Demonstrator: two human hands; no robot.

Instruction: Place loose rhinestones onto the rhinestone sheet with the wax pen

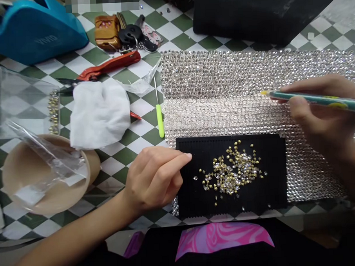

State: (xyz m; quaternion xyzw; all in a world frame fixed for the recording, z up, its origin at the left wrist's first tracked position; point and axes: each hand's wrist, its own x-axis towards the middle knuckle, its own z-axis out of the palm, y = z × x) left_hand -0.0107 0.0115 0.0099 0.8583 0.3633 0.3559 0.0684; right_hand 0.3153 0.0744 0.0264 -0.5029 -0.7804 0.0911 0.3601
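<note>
My right hand grips a green pencil with a yellow tip, in the manner of a rhinestone picker. Its tip points left, over or against a wide rhinestone mesh sheet; contact is hard to judge. At the left edge of a black ridged tray, my left hand is closed, fingers curled and index fingertip over the rim. Loose gold-backed rhinestones are heaped in the tray's middle, several scattered around. The tray lies on the sheet's near part, hiding some of it.
Left of the sheet lie a lime-handled hook tool, white cloth and red-handled pliers. Farther left stand a beige bowl with plastic bags, a clear box and a blue tape dispenser. Keys lie behind; a black object stands at back.
</note>
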